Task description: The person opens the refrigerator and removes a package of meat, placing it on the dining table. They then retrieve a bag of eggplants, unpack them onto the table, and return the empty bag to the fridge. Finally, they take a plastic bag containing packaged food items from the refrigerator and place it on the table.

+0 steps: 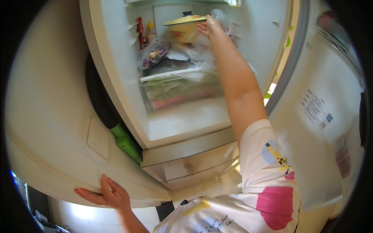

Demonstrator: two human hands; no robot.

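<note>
My right hand (210, 26) reaches into the open refrigerator, at the right side of a yellow lidded enamel pot (182, 30) with a floral print. Its fingers are apart and hold nothing visible; whether they touch the pot I cannot tell. Left of the pot stand a red bottle (140, 30) and a yellow-capped squeeze bottle (151, 32). A clear plastic bag with purple and pale food (154, 54) lies in front of them. My left hand (109, 193) is low at the left, palm up with fingers spread, holding nothing, beside a large pale appliance or cabinet surface.
Below the shelf is a transparent crisper drawer (186, 90) with green and red contents, partly covered by plastic bags (201, 62). The open refrigerator door (311, 145) is at the right. A black and green long-shaped object (125, 145) stands in the gap at the left.
</note>
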